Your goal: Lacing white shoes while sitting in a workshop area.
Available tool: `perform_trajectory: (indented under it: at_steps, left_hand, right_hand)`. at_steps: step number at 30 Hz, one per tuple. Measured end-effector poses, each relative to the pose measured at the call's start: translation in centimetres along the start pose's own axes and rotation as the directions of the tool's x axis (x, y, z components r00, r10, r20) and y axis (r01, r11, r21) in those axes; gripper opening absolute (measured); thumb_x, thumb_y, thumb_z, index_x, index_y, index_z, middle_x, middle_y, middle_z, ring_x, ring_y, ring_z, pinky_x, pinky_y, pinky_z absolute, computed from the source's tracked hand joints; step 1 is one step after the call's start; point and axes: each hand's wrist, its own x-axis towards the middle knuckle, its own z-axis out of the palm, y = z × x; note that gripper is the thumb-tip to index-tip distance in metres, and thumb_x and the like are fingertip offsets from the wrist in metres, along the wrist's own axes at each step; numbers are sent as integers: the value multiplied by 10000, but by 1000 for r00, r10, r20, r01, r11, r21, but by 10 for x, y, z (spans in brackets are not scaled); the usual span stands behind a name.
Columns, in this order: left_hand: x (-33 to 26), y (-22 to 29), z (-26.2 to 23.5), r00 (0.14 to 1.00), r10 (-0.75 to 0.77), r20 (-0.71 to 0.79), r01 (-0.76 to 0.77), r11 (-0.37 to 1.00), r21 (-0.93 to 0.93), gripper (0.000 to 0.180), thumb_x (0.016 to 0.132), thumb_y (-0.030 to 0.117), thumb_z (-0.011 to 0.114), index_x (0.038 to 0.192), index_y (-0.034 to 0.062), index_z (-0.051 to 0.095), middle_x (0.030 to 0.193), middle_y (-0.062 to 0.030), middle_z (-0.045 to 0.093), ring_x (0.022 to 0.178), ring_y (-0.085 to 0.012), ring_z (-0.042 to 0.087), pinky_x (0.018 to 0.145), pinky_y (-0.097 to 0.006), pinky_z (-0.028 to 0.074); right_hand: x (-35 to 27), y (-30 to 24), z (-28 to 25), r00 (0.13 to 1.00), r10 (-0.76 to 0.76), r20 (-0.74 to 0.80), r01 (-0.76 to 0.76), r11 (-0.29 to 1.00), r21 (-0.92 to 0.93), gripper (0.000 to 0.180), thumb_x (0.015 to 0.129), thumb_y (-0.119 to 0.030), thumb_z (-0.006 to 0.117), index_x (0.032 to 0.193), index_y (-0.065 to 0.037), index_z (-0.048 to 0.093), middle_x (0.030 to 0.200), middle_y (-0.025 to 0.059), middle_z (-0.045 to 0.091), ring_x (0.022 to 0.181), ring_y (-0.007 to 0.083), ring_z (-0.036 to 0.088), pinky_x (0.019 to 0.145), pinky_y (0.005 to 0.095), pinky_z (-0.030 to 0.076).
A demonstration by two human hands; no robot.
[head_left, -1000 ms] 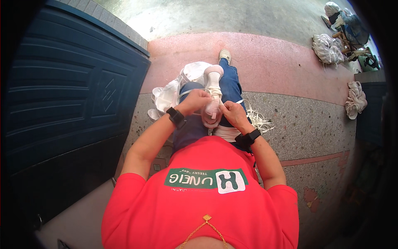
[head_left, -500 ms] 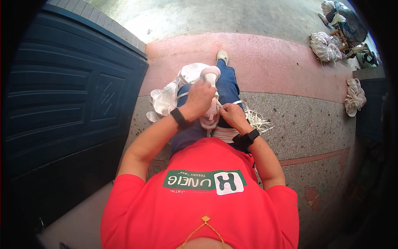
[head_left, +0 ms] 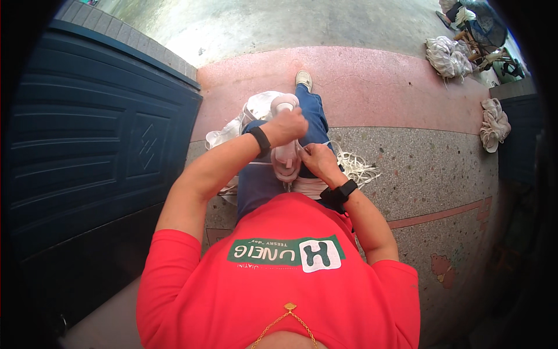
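A pale pink and white shoe lies lengthwise over my lap, its sole side hidden. My left hand is closed above the middle of the shoe, fingers curled; what they grip is hidden. My right hand pinches a thin whitish lace at the shoe's right edge. A bundle of loose white laces hangs beside my right thigh. White shoe pieces are heaped past my left knee, partly covered by my left forearm.
A dark blue panelled door stands close on my left. At the right are a pale bundle by a dark cabinet and another whitish bundle farther off, near a person's foot. My shoe rests on pink flooring.
My left hand has shifted right and a little farther out across the shoe, with its forearm following. My right hand stays at the shoe's edge. The whole view has shifted slightly.
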Motion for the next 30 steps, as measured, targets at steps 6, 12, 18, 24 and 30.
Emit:
perform_trajectory:
  at_steps: [6,12,18,24,30]
  left_hand:
    - [-11,-18,24,935,-343,-91,261,837,-480,125,813,76,658,919,11,671,801,-130,673,851,-264,656,724,-355,531]
    - [-2,-32,11,855,-258,450,503,205,-839,365,794,134,721,1113,-40,688,805,-71,648,770,-118,614,688,-272,496]
    - [17,-10,12,919,-220,326,391,597,-701,330,747,85,688,1058,-9,740,902,-154,727,847,-260,702,783,-350,554]
    - [-5,-19,20,881,-436,184,431,576,-695,241,816,88,639,1015,8,747,957,-186,747,889,-314,724,806,-391,564]
    - [-57,-5,-20,836,-486,254,527,583,-619,205,843,206,719,898,11,753,853,-202,725,808,-314,724,741,-404,556]
  right_hand:
    - [1,-14,-1,999,-23,27,23,1000,19,391,918,-348,571,853,3,729,880,264,701,877,460,681,786,537,535]
    - [0,-19,-3,999,-39,2,39,999,-6,416,938,-382,575,882,0,729,859,261,703,864,454,687,769,536,538]
    - [-13,-31,1,966,-259,-10,255,954,-160,331,936,-306,574,816,-28,706,738,229,689,713,418,699,655,519,556]
    - [-43,-11,-34,974,-219,61,227,919,-322,290,918,-289,591,805,-43,697,747,210,692,722,404,700,649,511,555]
    - [-32,32,-46,989,-54,139,82,975,-208,315,926,-316,599,843,-32,704,816,212,699,803,416,691,709,500,545]
